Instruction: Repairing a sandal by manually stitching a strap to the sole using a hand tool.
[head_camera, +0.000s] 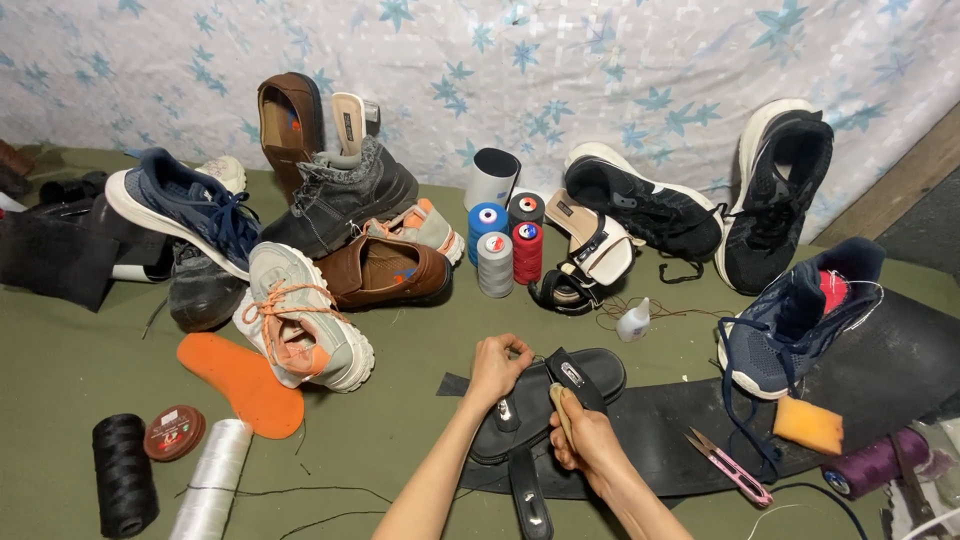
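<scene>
A black sandal with metal-buckled straps lies in front of me on a black rubber sheet. My left hand pinches the sandal's upper edge near the strap. My right hand grips a wooden-handled tool pressed against the sandal's strap. A loose black strap with a buckle trails toward me.
Many shoes are piled on the green cloth: blue sneaker, brown shoe, white and orange sneaker, navy sneaker. Thread spools, glue bottle, pink snips, orange insole, yellow sponge lie around.
</scene>
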